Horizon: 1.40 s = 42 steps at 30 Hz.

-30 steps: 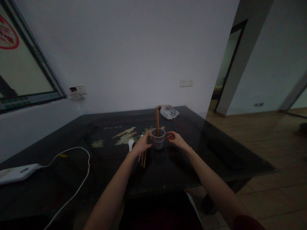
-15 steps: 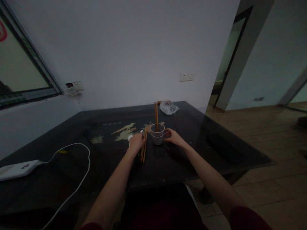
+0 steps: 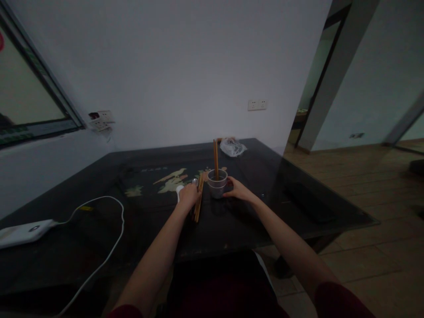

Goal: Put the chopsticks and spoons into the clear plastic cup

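Near the middle of the dark table, a grey cup (image 3: 217, 190) stands upright with a pair of wooden chopsticks (image 3: 216, 159) rising out of it. My right hand (image 3: 237, 190) is closed on the cup's right side, thumb low and fingers near the rim. To the left of the cup, my left hand (image 3: 189, 194) is closed on a bundle of several wooden chopsticks (image 3: 198, 211). A shiny rounded metal end (image 3: 194, 181), like a spoon's, shows beyond its fingers. Close by on the left is a white object (image 3: 179, 191), partly hidden by that hand.
A crumpled clear plastic bag (image 3: 232, 148) lies at the table's back edge by the wall. On the left, a white power bank-like device (image 3: 26, 234) has a white cable (image 3: 122, 221) looping toward me. A dark flat object (image 3: 309, 203) lies on the right of the table (image 3: 258, 234).
My right hand has closed in on the cup, its thumb now against the lower side. My left hand stays at the chopstick bundle. The view has shifted slightly.
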Tool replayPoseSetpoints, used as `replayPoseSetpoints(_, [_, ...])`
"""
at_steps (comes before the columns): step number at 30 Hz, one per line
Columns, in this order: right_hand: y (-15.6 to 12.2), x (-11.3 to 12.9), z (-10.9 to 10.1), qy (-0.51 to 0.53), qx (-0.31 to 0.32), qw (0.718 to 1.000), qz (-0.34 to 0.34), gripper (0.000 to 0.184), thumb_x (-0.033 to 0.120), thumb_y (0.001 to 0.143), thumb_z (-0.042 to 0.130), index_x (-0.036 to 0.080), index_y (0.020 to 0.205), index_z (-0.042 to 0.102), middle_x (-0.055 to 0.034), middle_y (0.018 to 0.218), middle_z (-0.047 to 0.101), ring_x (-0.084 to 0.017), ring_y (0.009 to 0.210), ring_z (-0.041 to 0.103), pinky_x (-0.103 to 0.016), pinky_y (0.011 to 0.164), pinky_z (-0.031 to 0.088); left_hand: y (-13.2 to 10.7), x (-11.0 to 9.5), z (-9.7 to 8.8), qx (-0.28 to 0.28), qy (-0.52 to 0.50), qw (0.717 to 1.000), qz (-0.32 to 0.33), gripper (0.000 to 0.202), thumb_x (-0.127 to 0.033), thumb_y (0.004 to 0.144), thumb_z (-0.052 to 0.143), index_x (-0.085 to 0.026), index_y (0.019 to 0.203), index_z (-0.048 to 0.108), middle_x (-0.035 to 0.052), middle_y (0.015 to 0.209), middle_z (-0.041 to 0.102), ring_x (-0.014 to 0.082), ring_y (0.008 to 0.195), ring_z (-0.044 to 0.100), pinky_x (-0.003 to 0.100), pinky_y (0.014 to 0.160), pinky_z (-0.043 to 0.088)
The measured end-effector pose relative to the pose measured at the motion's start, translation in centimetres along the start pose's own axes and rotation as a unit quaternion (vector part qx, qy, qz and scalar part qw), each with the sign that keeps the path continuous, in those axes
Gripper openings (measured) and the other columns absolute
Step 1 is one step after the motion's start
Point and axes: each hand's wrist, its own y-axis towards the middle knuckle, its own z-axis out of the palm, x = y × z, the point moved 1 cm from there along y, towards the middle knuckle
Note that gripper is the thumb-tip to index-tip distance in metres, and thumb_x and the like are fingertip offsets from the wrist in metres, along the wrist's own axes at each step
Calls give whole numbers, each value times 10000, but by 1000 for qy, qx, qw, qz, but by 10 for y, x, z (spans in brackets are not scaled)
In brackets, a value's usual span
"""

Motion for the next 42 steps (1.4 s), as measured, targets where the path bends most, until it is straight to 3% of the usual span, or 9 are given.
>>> replayPoseSetpoints(16, [-1,0,3,-4,3,1000,-9,829,226,526,818,111,1259,447,-111,1118,567,-213,999,539,-369,885,442,5,3,7,-8,19,1000,-19,391,-397,816,480,-139,1095,570,175,1060,660,279,993,627,346,793,467])
replayPoseSetpoints(28, [-1,1,3,-16,-2,1000,-17,842,210,538,818,69,1273,432,-134,1093,574,-230,990,541,-373,867,450,7,4,9,4,15,1000,-19,352,-406,788,495,-141,985,616,164,1005,682,271,947,642,313,747,463])
replayPoseSetpoints(36, [-3,3,2,-18,-7,1000,-17,791,220,553,814,129,1254,460,-92,1048,582,-217,970,550,-381,877,445,9,8,0,5,-74,997,-31,332,-443,768,506,-186,904,667,119,923,709,266,895,658,298,703,460])
replayPoseSetpoints(42, [-3,2,0,-16,-1,1000,-15,807,214,561,807,117,1273,441,-98,1062,578,-207,968,550,-364,878,441,18,14,-3,-17,-173,985,-15,278,-361,782,485,-176,770,692,79,785,713,216,785,662,267,666,447])
